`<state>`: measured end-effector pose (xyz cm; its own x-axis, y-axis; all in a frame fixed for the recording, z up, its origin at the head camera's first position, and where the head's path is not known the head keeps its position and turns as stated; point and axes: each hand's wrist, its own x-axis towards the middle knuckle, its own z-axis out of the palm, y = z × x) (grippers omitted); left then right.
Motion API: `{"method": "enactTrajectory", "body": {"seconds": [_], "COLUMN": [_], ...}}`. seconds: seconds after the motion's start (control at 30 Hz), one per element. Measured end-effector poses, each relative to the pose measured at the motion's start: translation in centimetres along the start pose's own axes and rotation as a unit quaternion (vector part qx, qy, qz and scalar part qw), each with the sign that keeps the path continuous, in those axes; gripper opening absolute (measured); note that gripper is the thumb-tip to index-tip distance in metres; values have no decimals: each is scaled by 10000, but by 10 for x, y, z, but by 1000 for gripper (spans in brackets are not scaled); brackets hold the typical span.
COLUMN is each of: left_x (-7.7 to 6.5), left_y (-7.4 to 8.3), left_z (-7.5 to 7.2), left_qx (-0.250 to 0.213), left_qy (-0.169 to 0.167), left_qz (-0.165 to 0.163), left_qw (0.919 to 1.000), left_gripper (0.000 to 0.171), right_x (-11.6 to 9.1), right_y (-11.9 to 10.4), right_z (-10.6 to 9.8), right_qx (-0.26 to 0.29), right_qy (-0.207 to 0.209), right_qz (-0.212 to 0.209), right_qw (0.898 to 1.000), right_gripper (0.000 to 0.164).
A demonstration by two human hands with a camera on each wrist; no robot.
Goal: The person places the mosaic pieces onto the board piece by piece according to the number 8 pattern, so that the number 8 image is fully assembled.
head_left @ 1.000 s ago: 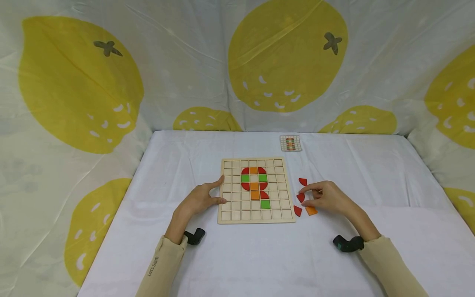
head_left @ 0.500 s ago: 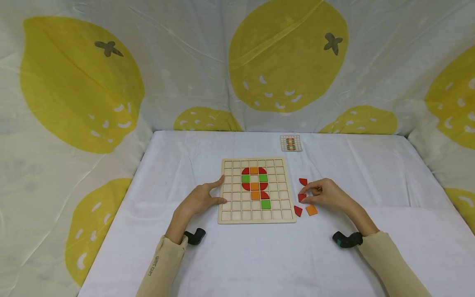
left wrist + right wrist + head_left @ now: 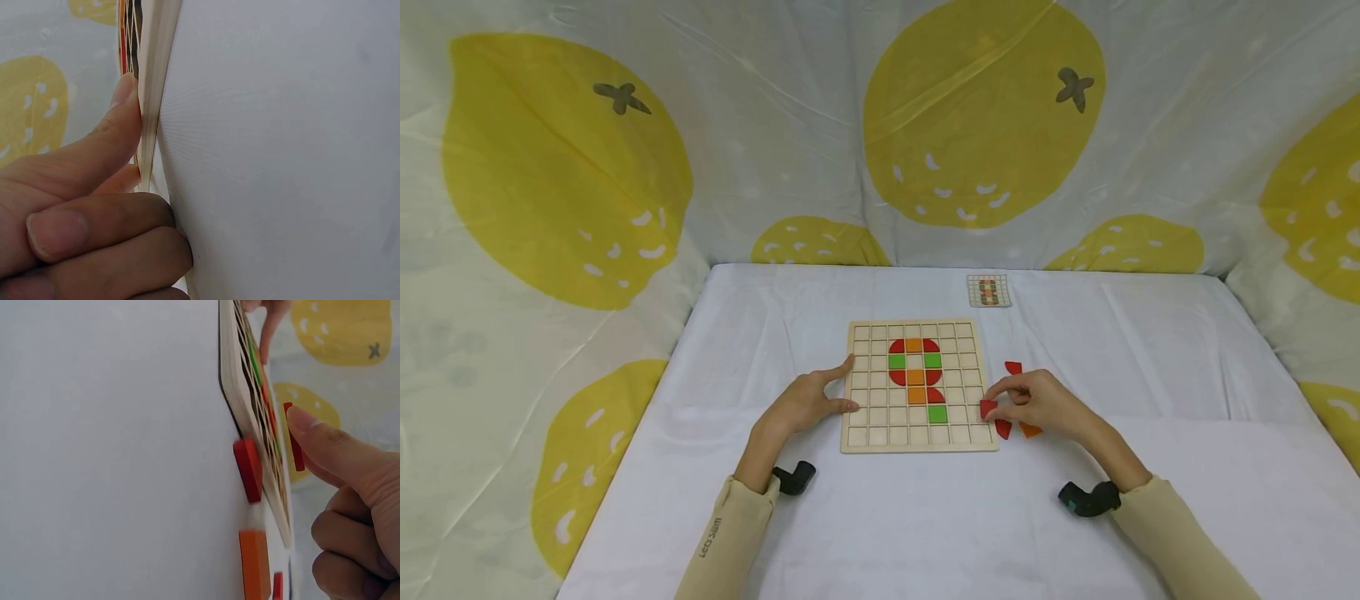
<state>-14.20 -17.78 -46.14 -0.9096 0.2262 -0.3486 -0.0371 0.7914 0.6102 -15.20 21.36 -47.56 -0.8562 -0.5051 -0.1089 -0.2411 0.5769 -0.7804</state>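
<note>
A square wooden grid board (image 3: 865, 427) lies mid-table, with red, orange and green tiles set in some of its cells. My left hand (image 3: 801, 406) is at the board's left edge, thumb and index finger spread apart and touching its frame (image 3: 150, 94). In the left wrist view the other fingers are folded below. My right hand (image 3: 1051, 406) pinches a red quarter-round tile (image 3: 294, 437) between thumb and index finger, raised over the board's right edge. Under and beside that hand lie a red tile (image 3: 1003, 429), another red tile (image 3: 1013, 367) and an orange square tile (image 3: 1032, 430), partly covered.
A small card (image 3: 988, 291) printed with a coloured grid pattern lies behind the board. White cloth (image 3: 760, 333) covers the table, and lemon-print curtains (image 3: 775, 125) hang at the back and sides.
My right hand has picked up a red tile from the loose ones and carried it left to the board's right edge. The left hand has stayed in place.
</note>
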Motion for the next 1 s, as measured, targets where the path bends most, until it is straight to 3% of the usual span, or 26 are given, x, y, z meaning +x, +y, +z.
{"method": "enactTrajectory", "body": {"seconds": [0.3,0.5,0.83,1.0], "left_x": [-1,-1,-1,-1], "left_y": [0,0,0,0], "left_z": [-1,-1,-1,-1], "left_qx": [-29,-30,-3,-45], "left_qy": [23,7,-19,18], "left_qz": [17,59,-2,-8], "left_qw": [10000,10000,10000,10000], "left_gripper": [87,87,87,87], "right_x": [12,17,14,13], "right_y": [-30,-37,-42,-39], "right_z": [32,47,53,54], "right_qx": [-355,-789,-963,-873], "right_qy": [-407,-392,-142,-109], "right_qz": [-707,-1052,-1410,-1364], "right_qw": [9960,9905,9852,9867], "right_gripper": [22,22,21,21]}}
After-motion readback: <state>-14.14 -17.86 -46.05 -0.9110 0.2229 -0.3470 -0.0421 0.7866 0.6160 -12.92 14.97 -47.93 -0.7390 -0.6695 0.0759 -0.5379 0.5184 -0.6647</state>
